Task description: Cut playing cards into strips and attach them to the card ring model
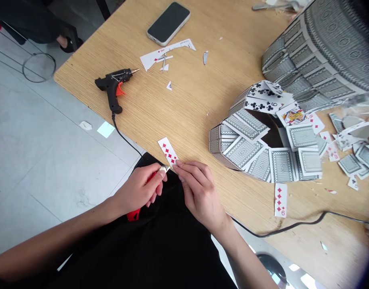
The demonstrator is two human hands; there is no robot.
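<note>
In the head view, the cut card (167, 151) is a narrow white strip printed with red diamonds. It lies at the near edge of the wooden table (190, 120), slanting so that its far end points up and to the left. The cutter (153, 176) has a red body and a pale front end, with its tip beside the strip's near end.

The left hand (144, 186) is wrapped around the cutter, fingers curled and thumb forward, its forearm coming in from the lower left. The right hand (199, 188) reaches in from the lower right, back upward, its fingertips drawn narrow and closed on the strip's near end. The two hands are close together but apart.

Beyond the left hand lies a black glue gun (114, 88) with an orange trigger; farther off are paper scraps (165, 56) and a phone (169, 23). To the right stands a hollow form built of playing cards (241, 148), with another diamond strip (280, 200) just beside its near side.
</note>
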